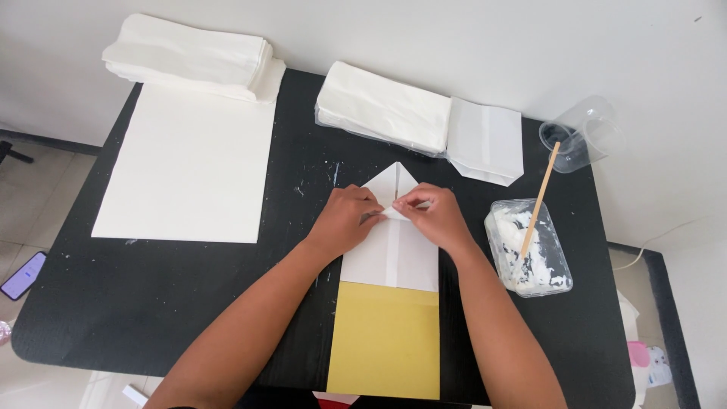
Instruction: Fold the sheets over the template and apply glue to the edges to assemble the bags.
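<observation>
Nearest, a yellow sheet (385, 341) lies on the black worktop (227, 303), its lower edge cut off by the frame. Above it, the white folded paper (394, 250) rests flat, its pointed top partly hidden by both hands. The left hand (344, 220) presses down on the fold; the right hand (435, 216) has its grip pinched on a small paper flap. Beyond: a paste tub (530, 250) with a wooden stick (539, 189), a clear cup (579, 136), and stacks of white paper bags (386, 106).
</observation>
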